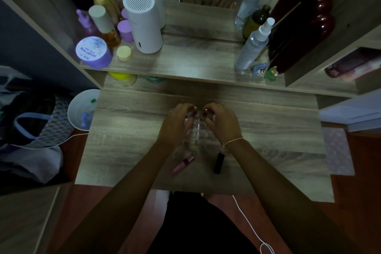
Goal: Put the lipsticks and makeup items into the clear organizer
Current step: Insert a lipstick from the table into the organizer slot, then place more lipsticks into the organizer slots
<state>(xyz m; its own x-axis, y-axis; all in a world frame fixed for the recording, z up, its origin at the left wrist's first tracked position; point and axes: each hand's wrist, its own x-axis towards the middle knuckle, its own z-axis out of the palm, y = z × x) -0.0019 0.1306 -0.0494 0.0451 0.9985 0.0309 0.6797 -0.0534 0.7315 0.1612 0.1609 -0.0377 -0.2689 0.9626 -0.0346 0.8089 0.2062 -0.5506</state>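
**Seating two items in the organizer's far cells**

We have both hands over the clear organizer [199,130], which sits near the middle of the desk [127,126], a little toward its far edge. Our left hand [175,123] and right hand [221,122] curl over its far side, fingertips pinched together. Each seems to be holding a small item with a dark reddish, rounded top, one at the left fingertips [193,108] and one at the right [206,112]. The light is dim and the plastic is see-through, so we cannot tell whether those items are already resting in cells or poised above them.

To do this well, we think it best to keep each item upright and line it up with one cell before easing the pinch. The organizer looks light and may slide, so we press straight down and avoid pushing sideways. If a piece catches on a divider, we lift and re-centre it, not force it.

Two things wait between the organizer and the near edge: a pink tube [183,163] lying at a slant under our left wrist, and a black lipstick [219,162] just right of it. Neither touches the organizer. We should lift our wrists clear so we do not roll them off.
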